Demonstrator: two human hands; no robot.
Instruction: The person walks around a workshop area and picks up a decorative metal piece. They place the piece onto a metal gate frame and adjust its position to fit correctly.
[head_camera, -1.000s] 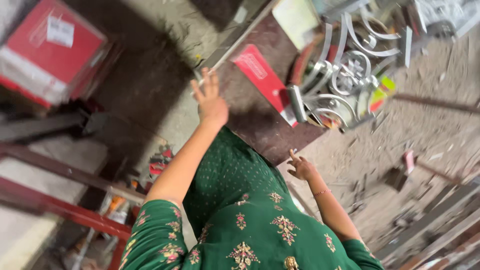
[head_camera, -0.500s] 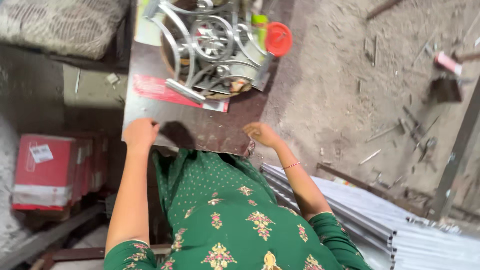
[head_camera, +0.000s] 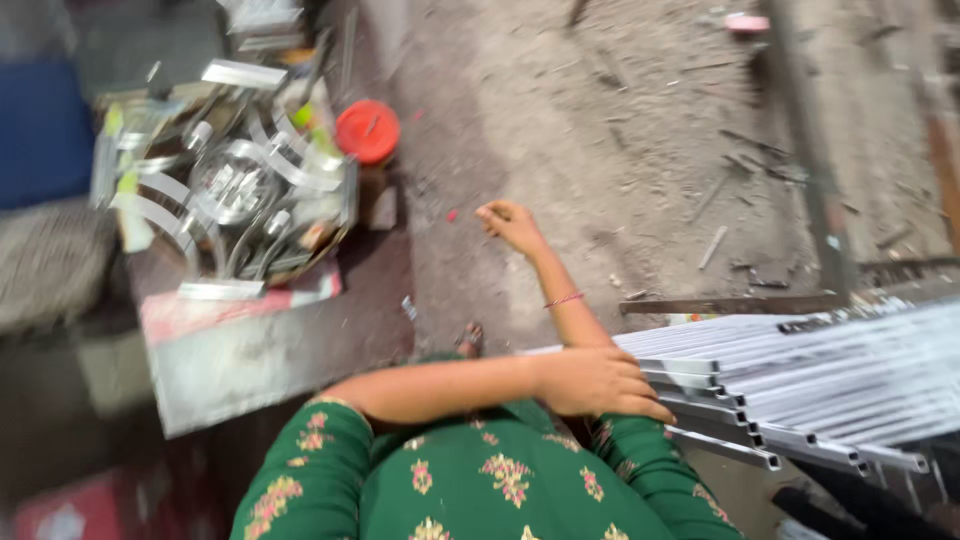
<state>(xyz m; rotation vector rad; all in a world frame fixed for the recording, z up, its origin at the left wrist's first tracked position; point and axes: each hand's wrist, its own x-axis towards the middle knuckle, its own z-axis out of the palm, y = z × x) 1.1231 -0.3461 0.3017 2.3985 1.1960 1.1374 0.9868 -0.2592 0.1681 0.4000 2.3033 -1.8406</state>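
My left hand (head_camera: 598, 383) lies across my body and rests flat on my right arm near the elbow, fingers spread, holding nothing. My right hand (head_camera: 510, 224) reaches out over the dirt floor with its fingers loosely bent and nothing in it; a thin bracelet (head_camera: 565, 298) circles the wrist. Both arms come out of green patterned sleeves (head_camera: 480, 480). A shiny scrolled metal ornament (head_camera: 230, 190) lies on the dark table (head_camera: 300, 345) to the left of my right hand. The picture is blurred.
A red round lid (head_camera: 367, 130) sits by the ornament, which lies on a flat red and white box (head_camera: 240, 305). A stack of square metal tubes (head_camera: 800, 370) lies at the right beside my arm. Scraps litter the dirt floor (head_camera: 640, 120). A sandalled foot (head_camera: 470, 338) shows below.
The view has swung round. My left hand left the table and crossed onto my right arm. My right hand lifted off the table edge and now hangs over the floor.
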